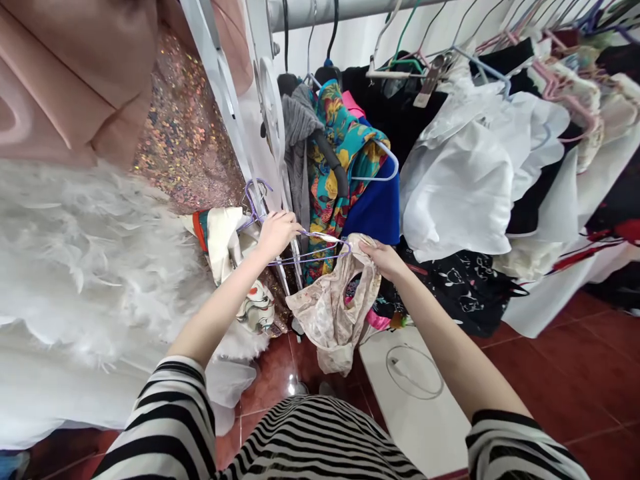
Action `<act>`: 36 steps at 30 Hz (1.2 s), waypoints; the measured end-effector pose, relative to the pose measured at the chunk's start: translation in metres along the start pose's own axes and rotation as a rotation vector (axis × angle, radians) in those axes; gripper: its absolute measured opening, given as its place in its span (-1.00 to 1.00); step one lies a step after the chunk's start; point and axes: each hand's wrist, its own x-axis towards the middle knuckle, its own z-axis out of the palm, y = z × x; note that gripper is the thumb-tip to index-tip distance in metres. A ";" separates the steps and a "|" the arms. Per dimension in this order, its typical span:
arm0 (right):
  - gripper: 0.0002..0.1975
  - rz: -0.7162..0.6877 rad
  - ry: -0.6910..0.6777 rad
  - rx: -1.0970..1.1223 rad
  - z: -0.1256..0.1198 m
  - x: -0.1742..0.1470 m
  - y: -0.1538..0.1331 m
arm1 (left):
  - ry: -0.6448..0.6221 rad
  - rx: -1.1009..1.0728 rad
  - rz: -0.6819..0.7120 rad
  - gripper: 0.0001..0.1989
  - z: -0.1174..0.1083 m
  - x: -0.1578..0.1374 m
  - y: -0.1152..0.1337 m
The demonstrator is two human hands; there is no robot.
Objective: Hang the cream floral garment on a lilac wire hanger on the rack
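One purple hanger [300, 250], one beige garment [333, 313], two hands.

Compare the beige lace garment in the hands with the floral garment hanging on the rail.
The lace garment is pale beige; the floral garment is teal with bright flowers. The lace garment droops low from the right hand beside a purple hanger held by the left hand; the floral garment hangs on the rail. Both are patterned.

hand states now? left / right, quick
Left hand: closed on the purple hanger.
Right hand: closed, gripping the beige lace garment at the hanger's end.
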 end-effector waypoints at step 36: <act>-0.68 -0.771 -0.192 -1.279 0.118 -0.044 -0.079 | 0.092 -0.624 0.015 -0.72 0.011 -0.013 -0.013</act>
